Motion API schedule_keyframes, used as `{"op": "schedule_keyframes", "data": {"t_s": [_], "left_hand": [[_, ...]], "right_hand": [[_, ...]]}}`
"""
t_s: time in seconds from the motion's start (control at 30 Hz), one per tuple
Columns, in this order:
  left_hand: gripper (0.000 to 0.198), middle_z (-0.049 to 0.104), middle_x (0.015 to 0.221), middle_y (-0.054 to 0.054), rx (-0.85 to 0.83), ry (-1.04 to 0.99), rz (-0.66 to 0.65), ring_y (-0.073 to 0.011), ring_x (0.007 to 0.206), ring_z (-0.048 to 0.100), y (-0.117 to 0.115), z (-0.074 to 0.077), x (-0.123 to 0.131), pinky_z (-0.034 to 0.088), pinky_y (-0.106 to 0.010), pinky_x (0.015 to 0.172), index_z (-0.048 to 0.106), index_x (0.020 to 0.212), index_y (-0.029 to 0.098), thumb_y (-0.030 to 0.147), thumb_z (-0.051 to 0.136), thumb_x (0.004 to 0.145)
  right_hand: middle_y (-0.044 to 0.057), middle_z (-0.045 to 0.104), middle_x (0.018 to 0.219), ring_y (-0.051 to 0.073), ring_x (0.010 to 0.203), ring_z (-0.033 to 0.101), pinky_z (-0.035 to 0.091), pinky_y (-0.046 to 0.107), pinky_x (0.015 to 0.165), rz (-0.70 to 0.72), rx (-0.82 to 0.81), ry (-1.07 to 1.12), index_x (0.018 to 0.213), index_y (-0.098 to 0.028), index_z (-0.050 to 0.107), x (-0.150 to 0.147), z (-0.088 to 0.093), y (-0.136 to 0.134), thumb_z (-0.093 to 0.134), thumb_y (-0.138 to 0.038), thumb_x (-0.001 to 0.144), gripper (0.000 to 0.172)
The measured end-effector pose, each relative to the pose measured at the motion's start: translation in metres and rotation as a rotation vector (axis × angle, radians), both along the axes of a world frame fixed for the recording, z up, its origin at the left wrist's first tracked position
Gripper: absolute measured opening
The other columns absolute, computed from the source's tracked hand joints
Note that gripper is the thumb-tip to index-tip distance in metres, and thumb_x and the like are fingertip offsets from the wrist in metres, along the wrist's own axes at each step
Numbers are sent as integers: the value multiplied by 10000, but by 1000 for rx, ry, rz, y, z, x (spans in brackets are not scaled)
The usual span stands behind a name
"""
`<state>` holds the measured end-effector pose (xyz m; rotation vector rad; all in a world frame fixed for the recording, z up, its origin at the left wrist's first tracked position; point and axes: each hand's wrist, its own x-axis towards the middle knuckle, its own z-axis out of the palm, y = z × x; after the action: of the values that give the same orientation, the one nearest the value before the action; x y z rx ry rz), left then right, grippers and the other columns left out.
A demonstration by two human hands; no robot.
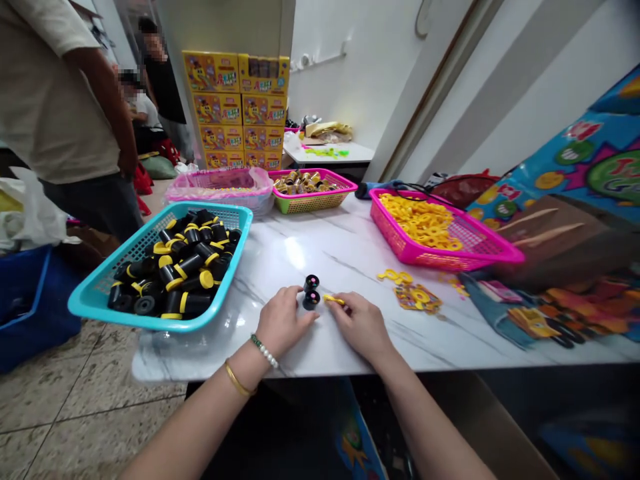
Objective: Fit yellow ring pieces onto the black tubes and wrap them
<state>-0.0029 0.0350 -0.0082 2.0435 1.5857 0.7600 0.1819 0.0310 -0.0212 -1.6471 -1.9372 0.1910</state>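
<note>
Two small black cylinders stand close together on the white marbled table (340, 240), the farther black cylinder (312, 283) just behind the nearer black cylinder (311, 301). Each has a small pink spot in its top. My left hand (284, 323) curls round the left and near side of the nearer one, fingers and thumb against it. To their right, my right hand (364, 328) pinches a small yellow plastic piece (334, 300) between thumb and fingers; its tip points at the cylinders. Part of the piece is hidden by the fingers.
A blue basket (235, 267) of black cylinders with yellow caps stands left. A pink basket (410, 252) of yellow plastic pieces is right, with loose yellow rings (395, 276) before it. Behind are another pink basket (345, 185) and stacked yellow boxes (235, 110). A person (65, 113) stands left.
</note>
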Motion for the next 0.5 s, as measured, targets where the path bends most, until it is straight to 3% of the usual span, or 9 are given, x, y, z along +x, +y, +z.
{"op": "schedule_keyframes", "data": {"t_s": [0.1, 0.2, 0.33, 0.4, 0.5], "left_hand": [[280, 625, 927, -40, -1, -13, -6, -178, 823, 614, -11, 1, -11, 507, -314, 808, 663, 1080, 188, 250, 726, 814], [211, 609, 957, -38, 9, -40, 33, -141, 758, 590, -34, 3, -34, 498, -277, 755, 681, 997, 176, 216, 740, 799], [220, 601, 910, -21, 30, -96, 95, -124, 724, 565, -58, 1, -61, 465, -251, 696, 698, 996, 170, 204, 759, 787], [202, 585, 834, -1, 22, -131, 99, -117, 704, 552, -61, -1, -68, 449, -237, 675, 718, 974, 176, 199, 767, 779], [188, 563, 779, 12, 22, -169, 99, -109, 686, 539, -58, -6, -69, 437, -227, 665, 734, 964, 178, 164, 753, 778]], "right_hand": [[68, 672, 872, 178, 758, 650, 512, 291, 706, 160, -13, 102, 849, -195, 721, -19, 6, -17, 533, -332, 929, 246], [67, 682, 854, 183, 767, 646, 514, 299, 718, 287, -136, 327, 852, -194, 719, -32, 13, -38, 547, -358, 932, 251], [52, 692, 762, 166, 657, 615, 491, 279, 603, 226, -409, 605, 916, -155, 719, -38, 20, -49, 641, -458, 858, 318], [10, 639, 676, 137, 565, 560, 459, 262, 533, 213, -524, 696, 1042, -138, 693, -45, 23, -48, 683, -475, 817, 405], [-15, 615, 683, 114, 544, 536, 444, 242, 517, 251, -566, 751, 1134, -144, 653, -61, 24, -44, 728, -453, 778, 477]]}}
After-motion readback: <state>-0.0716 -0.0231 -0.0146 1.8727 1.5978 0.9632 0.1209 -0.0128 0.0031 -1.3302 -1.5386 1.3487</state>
